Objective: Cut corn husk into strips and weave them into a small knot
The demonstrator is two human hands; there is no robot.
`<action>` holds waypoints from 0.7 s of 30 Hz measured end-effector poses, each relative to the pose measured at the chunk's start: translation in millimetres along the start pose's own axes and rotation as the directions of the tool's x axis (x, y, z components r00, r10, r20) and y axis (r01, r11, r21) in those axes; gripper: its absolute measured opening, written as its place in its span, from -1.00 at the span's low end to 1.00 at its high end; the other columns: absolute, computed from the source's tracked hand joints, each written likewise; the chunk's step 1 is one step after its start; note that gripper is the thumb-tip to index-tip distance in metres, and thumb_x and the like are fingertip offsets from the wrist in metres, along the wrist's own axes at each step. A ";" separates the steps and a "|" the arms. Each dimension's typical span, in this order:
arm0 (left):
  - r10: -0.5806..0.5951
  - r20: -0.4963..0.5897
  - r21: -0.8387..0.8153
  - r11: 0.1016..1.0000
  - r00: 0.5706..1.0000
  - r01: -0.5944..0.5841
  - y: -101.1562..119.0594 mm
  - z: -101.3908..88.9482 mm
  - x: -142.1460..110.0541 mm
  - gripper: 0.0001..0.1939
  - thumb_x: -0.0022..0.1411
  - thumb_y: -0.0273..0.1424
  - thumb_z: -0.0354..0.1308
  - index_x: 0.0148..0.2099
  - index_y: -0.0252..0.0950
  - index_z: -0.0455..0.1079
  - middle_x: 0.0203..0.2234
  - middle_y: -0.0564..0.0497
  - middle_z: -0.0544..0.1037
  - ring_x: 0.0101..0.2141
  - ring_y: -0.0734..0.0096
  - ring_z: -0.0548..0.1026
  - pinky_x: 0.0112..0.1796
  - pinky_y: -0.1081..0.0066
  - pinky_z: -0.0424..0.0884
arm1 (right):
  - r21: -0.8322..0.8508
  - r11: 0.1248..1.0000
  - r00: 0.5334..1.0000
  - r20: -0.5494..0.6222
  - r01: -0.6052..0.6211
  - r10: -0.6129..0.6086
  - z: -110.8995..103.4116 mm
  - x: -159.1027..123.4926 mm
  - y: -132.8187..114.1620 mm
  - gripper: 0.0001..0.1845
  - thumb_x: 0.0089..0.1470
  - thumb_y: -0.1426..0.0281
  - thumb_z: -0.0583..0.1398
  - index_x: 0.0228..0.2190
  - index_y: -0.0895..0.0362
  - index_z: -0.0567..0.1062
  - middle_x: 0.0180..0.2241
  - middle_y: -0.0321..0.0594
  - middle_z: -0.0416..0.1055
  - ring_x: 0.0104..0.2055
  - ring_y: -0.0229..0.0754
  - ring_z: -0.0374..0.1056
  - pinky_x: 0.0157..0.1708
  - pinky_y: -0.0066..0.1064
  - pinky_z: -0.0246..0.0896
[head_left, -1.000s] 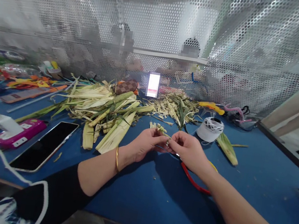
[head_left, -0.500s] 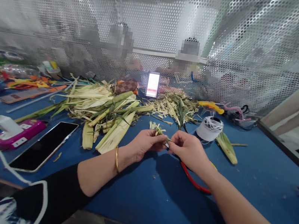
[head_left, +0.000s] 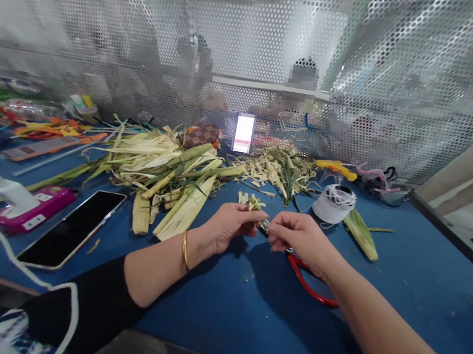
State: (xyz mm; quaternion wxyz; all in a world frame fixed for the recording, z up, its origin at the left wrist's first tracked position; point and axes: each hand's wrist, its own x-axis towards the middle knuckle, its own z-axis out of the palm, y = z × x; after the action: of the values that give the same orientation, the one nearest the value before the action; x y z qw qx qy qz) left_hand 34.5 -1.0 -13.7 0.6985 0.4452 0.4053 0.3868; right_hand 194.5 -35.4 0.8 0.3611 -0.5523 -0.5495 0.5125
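Observation:
Over the blue table (head_left: 206,310), my left hand (head_left: 228,226) and my right hand (head_left: 298,239) meet, both pinched on a small folded piece of green leaf (head_left: 262,223). A short tuft of leaf strips (head_left: 253,202) sticks up behind my left fingers. Red-handled scissors (head_left: 308,275) lie on the table under my right wrist. A gold bangle (head_left: 185,250) is on my left wrist.
A heap of green and pale leaves (head_left: 166,169) lies behind my hands, with trimmings (head_left: 282,169) to its right. A spool of white string (head_left: 333,203) and a leaf bundle (head_left: 360,232) sit at the right. A dark phone (head_left: 71,228) and pink case (head_left: 29,210) lie left. Perforated screens surround the table; people sit behind them.
Both hands have lifted slightly and stayed pinched together on the leaf piece; the fingers have shifted a little along it. More of the scissors shows under my right wrist.

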 end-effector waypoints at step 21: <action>0.027 0.142 0.439 0.894 0.990 -0.088 -0.2 4.4 -8.8 -0.83 -0.07 -0.43 0.23 -0.64 -0.32 0.41 -0.72 0.07 0.42 -0.66 0.58 0.33 -0.55 0.52 0.26 | -0.152 0.971 0.970 -0.131 0.184 -0.204 -0.1 7.0 11.8 -0.72 -0.16 0.18 0.26 -0.63 0.13 0.42 -0.63 -0.30 0.37 -0.53 -0.27 0.21 -0.48 -0.41 0.08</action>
State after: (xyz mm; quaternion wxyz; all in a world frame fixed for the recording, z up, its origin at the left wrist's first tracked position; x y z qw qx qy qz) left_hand 35.3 -10.3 -10.7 0.5920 0.6291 0.4224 0.2744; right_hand 196.5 -30.2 -11.7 0.4096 -0.5554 -0.6074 0.3935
